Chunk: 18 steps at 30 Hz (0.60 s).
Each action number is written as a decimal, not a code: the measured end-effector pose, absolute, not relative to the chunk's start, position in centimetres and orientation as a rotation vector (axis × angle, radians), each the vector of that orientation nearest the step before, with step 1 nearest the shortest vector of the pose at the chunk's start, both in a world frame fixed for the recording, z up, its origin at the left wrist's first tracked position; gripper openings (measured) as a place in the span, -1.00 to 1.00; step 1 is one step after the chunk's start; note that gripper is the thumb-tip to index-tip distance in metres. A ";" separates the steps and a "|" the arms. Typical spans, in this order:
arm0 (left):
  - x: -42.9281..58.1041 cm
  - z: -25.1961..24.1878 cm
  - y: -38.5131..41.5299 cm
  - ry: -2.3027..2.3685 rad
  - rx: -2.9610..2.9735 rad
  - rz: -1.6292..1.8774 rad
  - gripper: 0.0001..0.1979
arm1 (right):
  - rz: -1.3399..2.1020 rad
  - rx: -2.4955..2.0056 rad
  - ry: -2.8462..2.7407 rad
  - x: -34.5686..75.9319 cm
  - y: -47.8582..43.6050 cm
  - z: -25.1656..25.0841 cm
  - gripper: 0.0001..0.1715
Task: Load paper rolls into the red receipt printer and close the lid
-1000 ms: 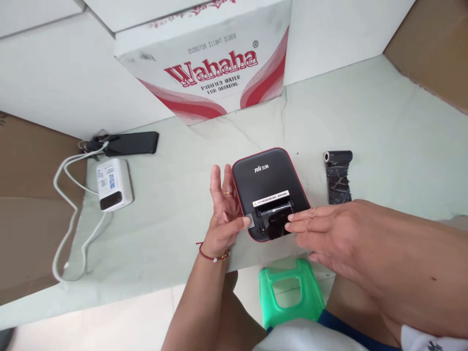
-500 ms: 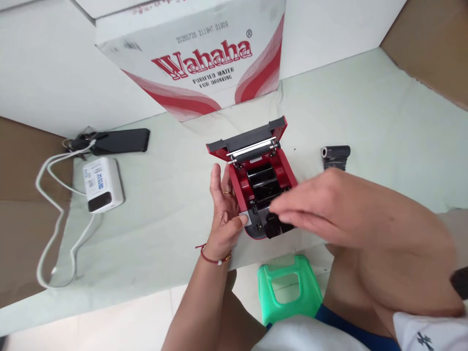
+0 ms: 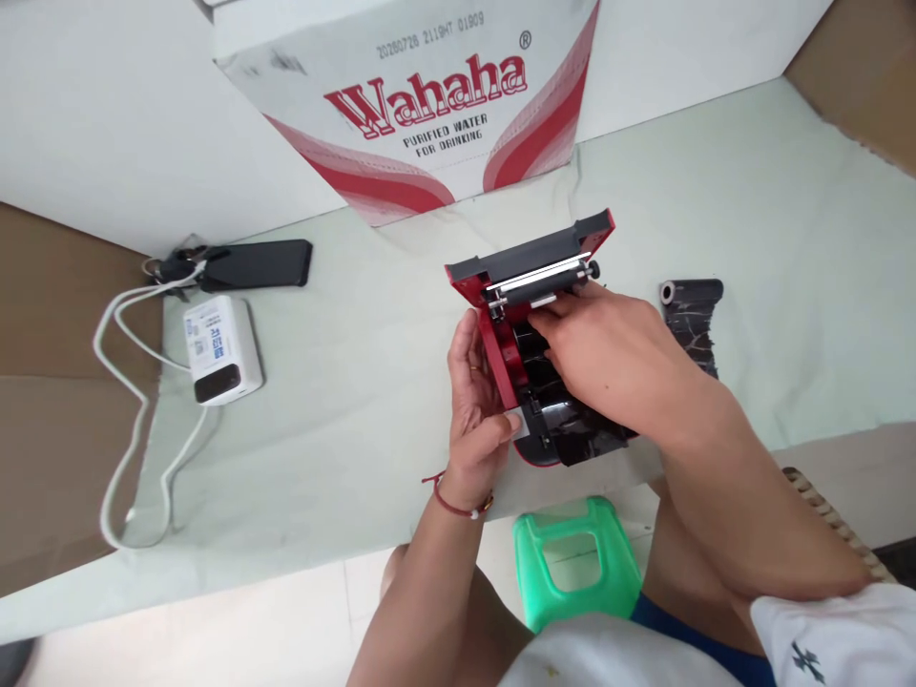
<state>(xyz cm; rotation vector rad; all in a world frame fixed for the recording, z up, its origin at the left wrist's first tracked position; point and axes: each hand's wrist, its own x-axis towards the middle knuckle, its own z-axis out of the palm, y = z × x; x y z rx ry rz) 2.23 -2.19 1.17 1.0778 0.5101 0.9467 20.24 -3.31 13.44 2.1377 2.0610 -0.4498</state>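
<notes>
A small red and black printer [image 3: 501, 367] sits near the table's front edge with its lid [image 3: 533, 250] raised. Inside lies a roll of glossy black film [image 3: 530, 348], whose free end [image 3: 591, 434] hangs over the printer's front. My left hand [image 3: 478, 405] is closed around the printer's left side, thumb on the front corner. Reaching into the compartment from the right, my right hand [image 3: 605, 348] has its fingers bent at the roll; the fingertips are partly hidden. To the right lies a loose roll [image 3: 694, 305] of cracked-looking black film.
A white power bank [image 3: 221, 348] with a white cable [image 3: 111, 353] and a black phone [image 3: 258, 264] lie on the left. Behind the printer stands a Wahaha carton [image 3: 429, 105]. Below the table edge is a green plastic stool [image 3: 530, 572].
My right hand has moved from the film's end at the front up into the compartment at the roll. More film now hangs out in front. The view has shifted slightly.
</notes>
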 end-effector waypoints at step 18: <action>2.9 2.2 0.9 1.075 0.747 1.002 -0.69 | -1.307 2.440 2.227 26.0 -6.7 17.0 -0.79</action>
